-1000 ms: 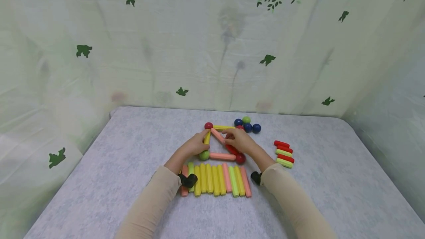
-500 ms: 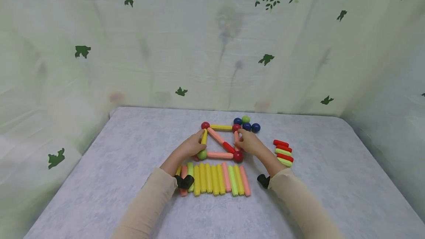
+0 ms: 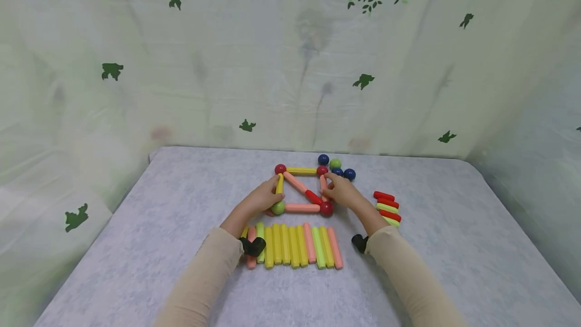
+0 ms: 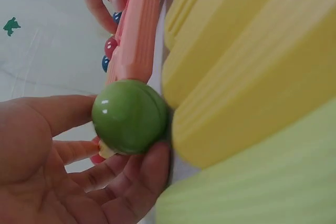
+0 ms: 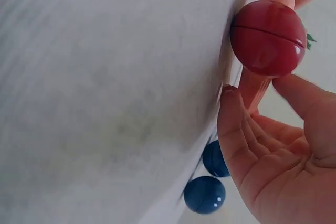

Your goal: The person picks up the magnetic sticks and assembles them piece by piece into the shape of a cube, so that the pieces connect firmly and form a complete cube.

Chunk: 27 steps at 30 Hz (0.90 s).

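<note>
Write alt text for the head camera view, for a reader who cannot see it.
Two hands work on a flat square frame of sticks and balls with one diagonal, on a grey table: the left hand at its left side, the right hand at its right side. A row of sticks lies nearer, loose balls behind.

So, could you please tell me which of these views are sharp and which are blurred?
Head view: evenly lit and sharp, with wide-angle bending at the edges. Left wrist view: green ball crisp, yellow sticks a soft close-up blur. Right wrist view: red ball sharp, table surface smeared.
</note>
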{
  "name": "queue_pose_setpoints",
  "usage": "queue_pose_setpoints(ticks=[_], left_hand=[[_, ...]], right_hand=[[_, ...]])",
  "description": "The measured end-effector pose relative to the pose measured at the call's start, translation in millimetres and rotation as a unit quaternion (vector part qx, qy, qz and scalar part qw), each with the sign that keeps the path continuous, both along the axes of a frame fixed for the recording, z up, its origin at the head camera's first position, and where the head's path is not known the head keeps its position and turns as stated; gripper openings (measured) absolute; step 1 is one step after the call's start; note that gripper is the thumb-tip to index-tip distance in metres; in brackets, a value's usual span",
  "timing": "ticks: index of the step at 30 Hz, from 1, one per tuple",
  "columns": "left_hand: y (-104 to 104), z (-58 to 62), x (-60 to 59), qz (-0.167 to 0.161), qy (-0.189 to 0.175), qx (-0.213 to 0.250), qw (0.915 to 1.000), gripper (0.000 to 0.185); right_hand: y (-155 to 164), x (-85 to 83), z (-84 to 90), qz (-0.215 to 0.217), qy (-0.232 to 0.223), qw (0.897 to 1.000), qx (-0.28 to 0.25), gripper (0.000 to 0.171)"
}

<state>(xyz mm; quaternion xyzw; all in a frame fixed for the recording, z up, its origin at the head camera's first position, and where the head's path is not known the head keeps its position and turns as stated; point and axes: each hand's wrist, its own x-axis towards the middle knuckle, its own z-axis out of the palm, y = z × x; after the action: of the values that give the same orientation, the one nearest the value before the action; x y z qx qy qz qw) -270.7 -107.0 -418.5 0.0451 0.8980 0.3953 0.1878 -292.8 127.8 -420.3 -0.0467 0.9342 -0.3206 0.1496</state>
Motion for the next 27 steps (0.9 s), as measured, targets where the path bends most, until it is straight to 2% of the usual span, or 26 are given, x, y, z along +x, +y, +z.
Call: queue_pose_setpoints(ticks=[3, 6, 9, 11, 15, 20, 23, 27], left_hand=[[-7, 3.2, 3.6, -0.001, 0.004, -0.001, 1.0000, 0.065], [-22, 7.4, 11.9, -0.002, 0.037, -0.010, 0.9993, 0.060], [-41, 13.4, 27.1, -0.005, 0.084, -0.034, 0.9959, 0.055], [-55, 15.4, 39.5, -0.006, 0.098, -0.046, 0.9941, 0.052], [-76, 14.1, 68.3, -0.002, 0.086, -0.064, 0.9942, 0.048], [-89, 2.9, 97.3, -0.015, 0.041, -0.074, 0.9963, 0.050], [-91, -1.8, 107.0, -0.023, 0.026, -0.072, 0.9968, 0.051], [-91, -1.6, 112.2, 0.000, 0.008, -0.060, 0.9982, 0.042]], right_hand=[[7, 4.6, 5.5, 0.012, 0.027, 1.000, -0.004, 0.054], [18, 7.9, 12.4, 0.024, 0.076, 0.997, -0.011, 0.053], [33, 6.6, 16.4, 0.031, 0.127, 0.991, -0.016, 0.051], [43, 3.6, 17.1, 0.028, 0.145, 0.989, -0.017, 0.050], [59, -8.0, 10.1, 0.041, 0.166, 0.985, -0.003, 0.046], [68, -18.4, -0.6, 0.057, 0.138, 0.988, 0.037, 0.046], [69, -21.2, -3.7, 0.046, 0.116, 0.991, 0.048, 0.046], [68, -21.0, -5.5, 0.027, 0.108, 0.993, 0.049, 0.040]])
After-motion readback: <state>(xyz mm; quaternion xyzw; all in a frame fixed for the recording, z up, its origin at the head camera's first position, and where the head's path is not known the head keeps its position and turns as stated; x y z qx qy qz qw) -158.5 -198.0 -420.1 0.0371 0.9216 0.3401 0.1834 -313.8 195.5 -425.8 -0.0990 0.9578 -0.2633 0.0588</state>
